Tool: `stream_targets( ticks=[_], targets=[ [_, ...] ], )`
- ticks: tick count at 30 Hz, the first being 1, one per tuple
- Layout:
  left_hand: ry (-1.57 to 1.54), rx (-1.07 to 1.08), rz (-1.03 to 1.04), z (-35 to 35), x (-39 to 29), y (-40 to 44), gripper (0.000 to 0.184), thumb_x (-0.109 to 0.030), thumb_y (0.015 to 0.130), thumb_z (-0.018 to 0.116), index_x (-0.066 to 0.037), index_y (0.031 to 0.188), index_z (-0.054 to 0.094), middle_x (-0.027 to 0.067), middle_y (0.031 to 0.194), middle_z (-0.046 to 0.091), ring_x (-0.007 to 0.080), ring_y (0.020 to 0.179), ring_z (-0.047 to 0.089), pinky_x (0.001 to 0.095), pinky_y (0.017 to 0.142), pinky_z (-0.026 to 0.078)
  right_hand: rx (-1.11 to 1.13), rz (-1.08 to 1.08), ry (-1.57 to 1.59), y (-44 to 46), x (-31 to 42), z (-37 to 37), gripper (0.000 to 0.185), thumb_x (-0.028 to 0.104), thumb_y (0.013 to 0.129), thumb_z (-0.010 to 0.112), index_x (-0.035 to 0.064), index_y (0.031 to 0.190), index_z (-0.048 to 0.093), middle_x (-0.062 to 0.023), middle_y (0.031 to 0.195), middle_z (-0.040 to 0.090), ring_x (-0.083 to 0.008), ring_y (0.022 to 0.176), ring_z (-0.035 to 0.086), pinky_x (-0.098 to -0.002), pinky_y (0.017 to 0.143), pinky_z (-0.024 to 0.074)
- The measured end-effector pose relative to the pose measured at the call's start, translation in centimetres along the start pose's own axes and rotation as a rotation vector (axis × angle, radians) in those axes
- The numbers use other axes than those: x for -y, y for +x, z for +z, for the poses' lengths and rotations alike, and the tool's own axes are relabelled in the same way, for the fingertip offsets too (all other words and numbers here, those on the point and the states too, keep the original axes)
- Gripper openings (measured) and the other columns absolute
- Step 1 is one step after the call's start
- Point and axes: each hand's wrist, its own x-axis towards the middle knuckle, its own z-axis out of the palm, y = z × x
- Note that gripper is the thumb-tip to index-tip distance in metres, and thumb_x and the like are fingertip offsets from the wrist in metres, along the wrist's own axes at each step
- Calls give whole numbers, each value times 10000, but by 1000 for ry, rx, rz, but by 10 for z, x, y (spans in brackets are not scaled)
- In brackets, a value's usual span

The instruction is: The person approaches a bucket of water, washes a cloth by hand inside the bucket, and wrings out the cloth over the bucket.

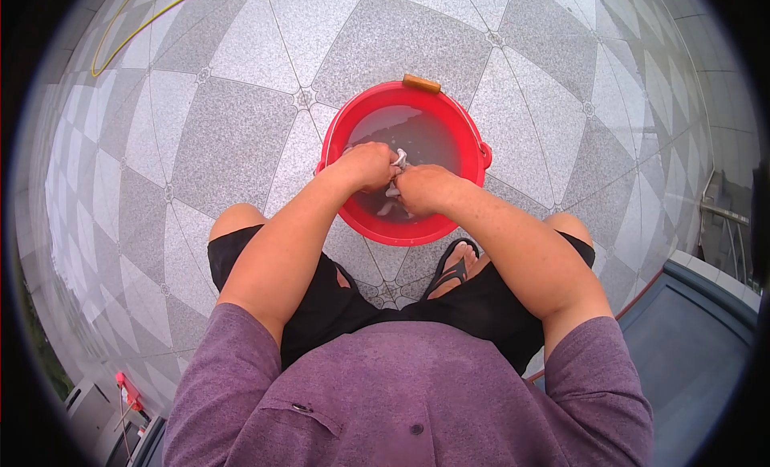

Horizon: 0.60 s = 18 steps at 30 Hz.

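Note:
Over a red bucket (343, 123) of murky grey water (429, 134), my two hands meet close together. My left hand (370, 165) is closed on a wet, whitish cloth (400, 157). From the other side my right hand (421, 188) grips the same cloth, its fingers curled and partly hidden. Bits of the cloth stick out between the hands, and a pale part hangs below them near the water. The bucket's wire handle lies back against the far rim, with its orange-brown grip (422, 83) there.
Grey and white patterned tiles (241, 130) surround the bucket. My sandalled foot (453, 270) stands just on its near side. A yellow hose (148, 22) lies at the far left. A blue-grey panel (682, 347) is at the right, and a red object (128, 391) is at lower left.

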Motion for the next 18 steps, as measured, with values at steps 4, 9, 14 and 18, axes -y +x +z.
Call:
stream_targets(
  ticks=[4,9,14,18],
  targets=[
    [0,-7,17,2,2,1,255,-270,965,615,-58,965,759,152,741,716,319,762,719,453,800,545,-3,2,16,3,-2,2,316,120,832,714,17,1130,743,-180,1204,723,-315,1130,699,-428,946,559],
    [4,-11,17,2,3,1,250,-268,959,619,-63,972,761,156,764,723,328,793,720,456,820,544,16,5,18,3,0,-1,310,121,846,697,19,1136,741,-184,1221,715,-315,1143,693,-428,952,556],
    [0,-10,10,3,3,0,248,-266,956,620,-65,983,764,159,799,730,332,834,721,459,847,540,4,-4,30,1,1,-2,308,121,870,668,21,1153,734,-186,1229,712,-316,1150,689,-425,966,550],
    [5,-3,5,1,2,-1,249,-267,956,621,-66,986,765,162,812,732,334,843,721,459,852,539,5,-2,26,-1,2,-3,315,119,869,666,23,1162,732,-185,1240,708,-316,1155,687,-422,971,547]
  ],
)
